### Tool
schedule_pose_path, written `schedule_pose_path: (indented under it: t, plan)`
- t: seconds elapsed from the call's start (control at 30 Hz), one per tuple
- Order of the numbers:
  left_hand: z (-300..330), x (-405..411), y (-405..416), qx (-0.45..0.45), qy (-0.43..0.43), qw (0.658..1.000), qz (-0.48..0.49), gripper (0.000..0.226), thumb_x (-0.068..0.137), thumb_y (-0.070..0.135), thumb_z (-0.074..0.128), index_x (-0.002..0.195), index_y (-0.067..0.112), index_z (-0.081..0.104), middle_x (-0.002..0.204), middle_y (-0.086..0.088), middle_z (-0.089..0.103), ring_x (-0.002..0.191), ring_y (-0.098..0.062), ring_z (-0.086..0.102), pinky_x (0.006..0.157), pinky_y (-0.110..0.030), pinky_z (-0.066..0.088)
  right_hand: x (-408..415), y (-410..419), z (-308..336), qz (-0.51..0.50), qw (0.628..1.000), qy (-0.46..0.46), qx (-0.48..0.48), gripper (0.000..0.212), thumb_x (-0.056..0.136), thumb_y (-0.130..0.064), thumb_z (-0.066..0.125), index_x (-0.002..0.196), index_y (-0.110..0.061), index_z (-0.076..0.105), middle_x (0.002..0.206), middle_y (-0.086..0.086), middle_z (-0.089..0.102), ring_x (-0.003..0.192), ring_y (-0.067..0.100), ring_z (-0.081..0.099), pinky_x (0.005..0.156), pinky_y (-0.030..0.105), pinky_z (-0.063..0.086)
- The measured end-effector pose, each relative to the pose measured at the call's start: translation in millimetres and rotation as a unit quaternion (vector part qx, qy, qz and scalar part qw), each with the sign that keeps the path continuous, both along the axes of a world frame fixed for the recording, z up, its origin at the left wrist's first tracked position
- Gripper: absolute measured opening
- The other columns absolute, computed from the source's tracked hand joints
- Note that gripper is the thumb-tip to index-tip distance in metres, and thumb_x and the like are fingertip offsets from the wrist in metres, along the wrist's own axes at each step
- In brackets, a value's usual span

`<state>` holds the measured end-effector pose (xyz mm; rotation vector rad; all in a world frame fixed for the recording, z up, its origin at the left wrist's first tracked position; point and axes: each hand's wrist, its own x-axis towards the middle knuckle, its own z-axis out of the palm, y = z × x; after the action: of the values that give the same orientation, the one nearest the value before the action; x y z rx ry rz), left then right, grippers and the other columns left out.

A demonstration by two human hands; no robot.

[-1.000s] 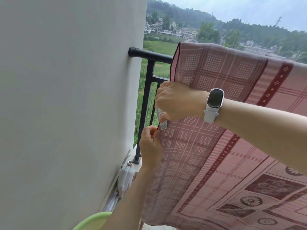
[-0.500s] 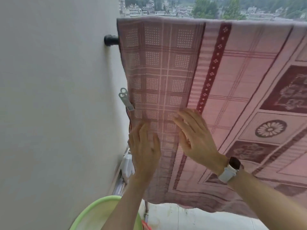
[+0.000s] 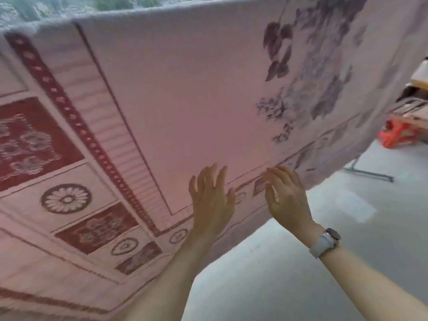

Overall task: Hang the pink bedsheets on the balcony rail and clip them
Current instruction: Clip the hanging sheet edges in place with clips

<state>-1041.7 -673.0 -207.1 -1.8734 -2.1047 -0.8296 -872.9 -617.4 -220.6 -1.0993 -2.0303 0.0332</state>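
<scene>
A pink bedsheet point(image 3: 185, 89) with dark red borders and flower medallions hangs over the balcony rail, which it hides completely. Its right part carries a grey leaf print. My left hand point(image 3: 212, 200) lies flat against the lower part of the sheet, fingers straight and spread. My right hand point(image 3: 287, 198), with a white watch on the wrist, is raised beside it with fingers extended at the sheet's lower border. Neither hand holds anything. No clip is in view.
A grey concrete floor point(image 3: 301, 274) lies below the sheet's hem. At the right edge sit an orange-red bag point(image 3: 397, 135) and stacked cardboard. A metal stand foot point(image 3: 368, 172) rests on the floor. Trees show above the sheet.
The view has swung right along the sheet, away from the wall and the clip at the left edge. Both hands have moved right with it, still flat and open against the fabric.
</scene>
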Motion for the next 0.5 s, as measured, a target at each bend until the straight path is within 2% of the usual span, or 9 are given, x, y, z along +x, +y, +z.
schedule_pose_path:
  t: [0.07,0.13,0.27,0.37,0.5]
  plan:
    - [0.7,54.1,45.3,-0.025,0.004,0.998,-0.055,0.047,0.082,0.038,0.035,0.124,0.019,0.046,0.129,-0.005,0.053,0.122,-0.024,0.041,0.104,-0.053,0.029,60.1,26.8,-6.4,-0.068,0.998,0.003,0.003,0.034,0.086,-0.019,0.039,0.104,-0.006,0.065,0.107,0.010,0.067,0.108,0.031,0.056,0.093,0.048,0.043]
    - [1.0,104.1,89.9,-0.040,0.014,0.993,-0.108,0.047,0.083,0.038,0.033,0.124,0.020,0.046,0.129,-0.004,0.052,0.123,-0.026,0.044,0.104,-0.054,0.027,115.0,53.6,-13.8,-0.134,0.991,-0.007,0.004,0.035,0.084,-0.020,0.039,0.104,-0.009,0.065,0.106,0.009,0.067,0.109,0.028,0.053,0.099,0.045,0.033]
    - [-4.9,196.3,178.6,-0.075,0.029,0.978,-0.192,0.051,0.080,0.040,0.033,0.122,0.018,0.050,0.127,-0.007,0.055,0.119,-0.031,0.049,0.098,-0.056,0.034,209.6,107.7,-29.4,-0.232,0.972,-0.013,-0.033,0.039,0.083,-0.024,0.037,0.108,-0.011,0.063,0.112,0.008,0.065,0.117,0.025,0.041,0.099,0.056,0.032]
    - [-14.2,261.1,248.5,-0.090,0.042,0.963,-0.252,0.049,0.079,0.041,0.034,0.121,0.019,0.049,0.127,-0.006,0.055,0.117,-0.031,0.051,0.097,-0.054,0.036,272.2,158.8,-36.6,-0.280,0.958,-0.019,-0.052,0.041,0.083,-0.027,0.036,0.110,-0.012,0.063,0.115,0.009,0.064,0.118,0.031,0.048,0.098,0.060,0.031]
    - [-18.9,349.0,357.1,-0.095,0.003,0.942,-0.321,0.050,0.082,0.039,0.034,0.124,0.016,0.051,0.128,-0.007,0.053,0.118,-0.032,0.048,0.098,-0.050,0.036,350.9,246.4,-35.4,-0.336,0.936,-0.046,-0.095,0.045,0.082,-0.029,0.033,0.111,-0.010,0.063,0.115,0.011,0.063,0.114,0.036,0.054,0.095,0.062,0.033]
